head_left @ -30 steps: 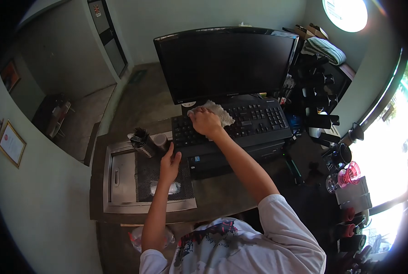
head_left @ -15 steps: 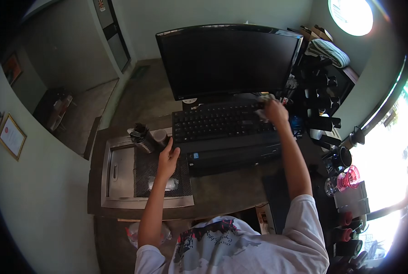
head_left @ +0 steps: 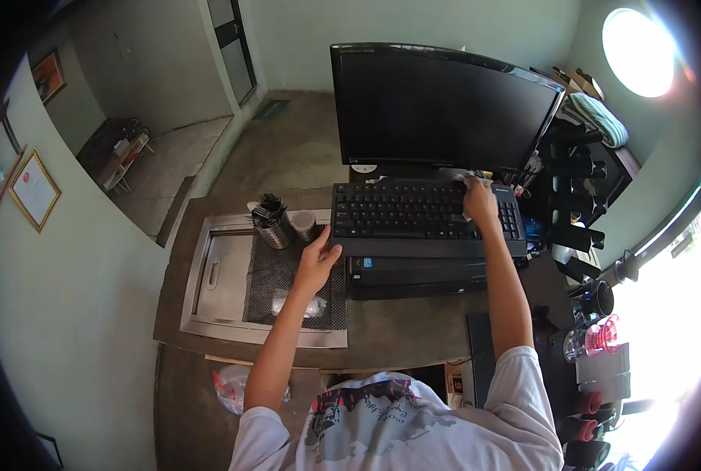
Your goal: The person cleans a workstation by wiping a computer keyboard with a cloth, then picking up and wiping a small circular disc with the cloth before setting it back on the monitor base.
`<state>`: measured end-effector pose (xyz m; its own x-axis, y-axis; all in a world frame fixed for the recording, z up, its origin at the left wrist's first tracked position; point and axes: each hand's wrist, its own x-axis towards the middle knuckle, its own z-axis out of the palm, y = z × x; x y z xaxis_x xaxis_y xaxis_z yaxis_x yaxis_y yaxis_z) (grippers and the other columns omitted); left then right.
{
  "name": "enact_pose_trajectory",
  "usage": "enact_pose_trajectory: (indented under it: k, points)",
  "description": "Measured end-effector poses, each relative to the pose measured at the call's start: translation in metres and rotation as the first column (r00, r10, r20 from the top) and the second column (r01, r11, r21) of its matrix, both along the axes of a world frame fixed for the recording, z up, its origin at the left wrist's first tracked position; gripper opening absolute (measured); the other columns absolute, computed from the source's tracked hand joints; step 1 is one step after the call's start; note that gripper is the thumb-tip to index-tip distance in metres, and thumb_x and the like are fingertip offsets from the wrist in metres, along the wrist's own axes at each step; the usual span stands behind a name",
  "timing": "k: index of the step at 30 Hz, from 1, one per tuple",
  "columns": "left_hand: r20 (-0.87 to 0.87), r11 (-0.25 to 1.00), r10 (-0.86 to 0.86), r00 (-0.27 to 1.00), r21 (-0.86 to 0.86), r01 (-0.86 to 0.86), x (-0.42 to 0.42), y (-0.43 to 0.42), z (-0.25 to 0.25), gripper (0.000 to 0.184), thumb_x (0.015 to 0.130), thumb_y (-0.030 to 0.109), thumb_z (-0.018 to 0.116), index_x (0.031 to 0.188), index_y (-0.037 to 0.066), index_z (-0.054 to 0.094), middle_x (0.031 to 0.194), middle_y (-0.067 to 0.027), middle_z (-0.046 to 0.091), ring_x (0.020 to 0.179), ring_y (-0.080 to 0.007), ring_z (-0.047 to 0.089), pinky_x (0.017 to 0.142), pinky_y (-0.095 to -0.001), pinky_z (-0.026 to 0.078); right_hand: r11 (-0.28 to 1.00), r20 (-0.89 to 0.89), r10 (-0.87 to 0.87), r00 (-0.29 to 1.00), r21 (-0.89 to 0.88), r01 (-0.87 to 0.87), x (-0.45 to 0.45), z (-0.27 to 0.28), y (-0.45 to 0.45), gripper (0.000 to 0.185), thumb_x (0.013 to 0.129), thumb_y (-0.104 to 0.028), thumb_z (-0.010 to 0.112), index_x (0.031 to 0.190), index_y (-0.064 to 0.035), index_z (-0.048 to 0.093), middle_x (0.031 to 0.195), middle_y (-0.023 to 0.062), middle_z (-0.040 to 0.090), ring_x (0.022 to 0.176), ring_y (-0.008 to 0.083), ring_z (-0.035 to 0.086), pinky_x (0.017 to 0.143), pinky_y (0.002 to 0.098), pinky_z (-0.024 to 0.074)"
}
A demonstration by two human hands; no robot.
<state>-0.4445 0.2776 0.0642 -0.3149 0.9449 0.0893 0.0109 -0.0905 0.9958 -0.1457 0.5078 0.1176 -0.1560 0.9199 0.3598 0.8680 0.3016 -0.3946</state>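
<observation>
A black keyboard [head_left: 401,210] rests on top of a black computer case [head_left: 421,279], in front of a large dark monitor [head_left: 444,110]. At the keyboard's left front corner, my left hand [head_left: 316,263] grips the edge between thumb and fingers. My right hand [head_left: 481,202] is closed on a crumpled pale cloth [head_left: 468,174] and lies over the right part of the keys, near the back edge. Much of the cloth is hidden by the fingers.
Left of the keyboard, a metal cup of black utensils [head_left: 273,228] and a round lidded container [head_left: 304,223] stand on a mesh mat in a steel tray [head_left: 209,314]. A wrapped white packet [head_left: 287,304] lies there too. Dark cups [head_left: 576,204] and a pink dripper [head_left: 604,336] line the right side.
The whole view has swung, so everything sits farther right. Along the keyboard, my right hand has moved left with the cloth, uncovering the number keys. My left hand stays at the keyboard's corner.
</observation>
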Motion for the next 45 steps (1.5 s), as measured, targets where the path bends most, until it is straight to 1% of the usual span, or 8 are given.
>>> enact_pose_trajectory:
  k: [14,17,23,25,29,33,37,45]
  points:
    - [-0.149,0.996,-0.042,0.988,0.069,0.053,-0.014,0.010,-0.024,0.059,0.091,0.013,0.064,0.140,-0.002,0.036,0.094,0.0020,0.056,0.080,-0.0047,0.047,0.073,-0.0194,0.043,0.926,0.096,0.376,0.922,-0.008,-0.377,-0.187,0.009,-0.074,0.030,0.083,-0.008,0.051,0.111,-0.0088,0.061,0.104,0.0180,0.065,0.100,0.0384,0.061,0.081,0.0442,0.0533]
    - [-0.167,0.998,-0.046,0.985,0.042,0.053,-0.014,0.006,-0.018,0.060,0.091,0.013,0.063,0.141,-0.001,0.035,0.096,0.0000,0.057,0.083,-0.0061,0.050,0.076,-0.0204,0.043,0.767,-0.163,0.638,0.752,0.220,-0.603,-0.192,0.003,-0.070,0.031,0.086,-0.004,0.049,0.115,-0.0063,0.058,0.099,0.0193,0.065,0.084,0.0329,0.067,0.072,0.0421,0.0546]
    - [-0.051,0.996,-0.055,0.997,0.072,0.059,-0.004,0.001,-0.009,0.062,0.091,0.011,0.063,0.144,0.001,0.031,0.102,-0.0051,0.060,0.090,-0.0096,0.055,0.082,-0.0230,0.045,0.683,-0.822,0.397,0.409,-0.033,-0.729,-0.075,0.035,-0.072,0.022,0.094,-0.009,0.046,0.112,-0.0032,0.058,0.091,0.0082,0.065,0.076,0.0115,0.063,0.065,0.0257,0.0521]
    - [-0.036,0.999,-0.031,0.999,0.017,0.031,-0.002,-0.002,-0.002,0.063,0.090,0.010,0.062,0.144,0.002,0.030,0.105,-0.0075,0.061,0.092,-0.0109,0.056,0.084,-0.0240,0.046,0.874,-0.646,0.263,0.716,-0.154,-0.461,-0.014,0.044,-0.059,0.026,0.094,-0.011,0.047,0.115,-0.0031,0.058,0.091,0.0159,0.068,0.083,0.0184,0.068,0.066,0.0330,0.0539]
    - [-0.027,0.999,-0.029,0.999,-0.015,0.029,-0.003,0.000,-0.001,0.064,0.090,0.009,0.062,0.145,0.003,0.029,0.107,-0.0081,0.061,0.093,-0.0112,0.057,0.084,-0.0246,0.046,0.942,-0.189,0.067,0.980,0.334,0.000,0.088,0.018,-0.023,0.030,0.092,-0.016,0.047,0.117,-0.0040,0.058,0.096,0.0187,0.067,0.082,0.0350,0.066,0.072,0.0430,0.0531]
    - [-0.011,0.996,-0.091,0.996,0.004,0.091,-0.005,0.000,0.003,0.065,0.090,0.007,0.062,0.145,0.001,0.028,0.107,-0.0063,0.060,0.091,-0.0089,0.054,0.083,-0.0223,0.045,0.995,-0.041,-0.097,0.994,0.034,0.098,0.107,-0.010,-0.009,0.030,0.091,-0.016,0.046,0.117,-0.0063,0.059,0.103,0.0200,0.064,0.091,0.0416,0.061,0.079,0.0478,0.0498]
    - [0.003,0.993,-0.116,0.993,-0.019,0.116,-0.002,-0.003,0.008,0.066,0.090,0.005,0.062,0.145,0.000,0.025,0.104,-0.0033,0.058,0.089,-0.0066,0.051,0.081,-0.0196,0.043,0.922,0.003,0.051,0.999,0.384,-0.048,0.090,-0.025,0.009,0.034,0.092,-0.026,0.049,0.118,-0.0078,0.060,0.111,0.0248,0.061,0.104,0.0430,0.056,0.085,0.0485,0.0471]
    - [-0.063,0.994,-0.102,0.993,-0.055,0.098,-0.003,-0.006,0.011,0.066,0.090,0.006,0.062,0.145,0.000,0.025,0.089,0.0025,0.050,0.081,-0.0045,0.047,0.074,-0.0163,0.041,0.986,0.004,0.142,0.990,0.085,-0.142,-0.009,-0.001,-0.012,0.031,0.092,-0.028,0.048,0.110,-0.0087,0.064,0.104,0.0226,0.063,0.101,0.0420,0.058,0.084,0.0498,0.0475]
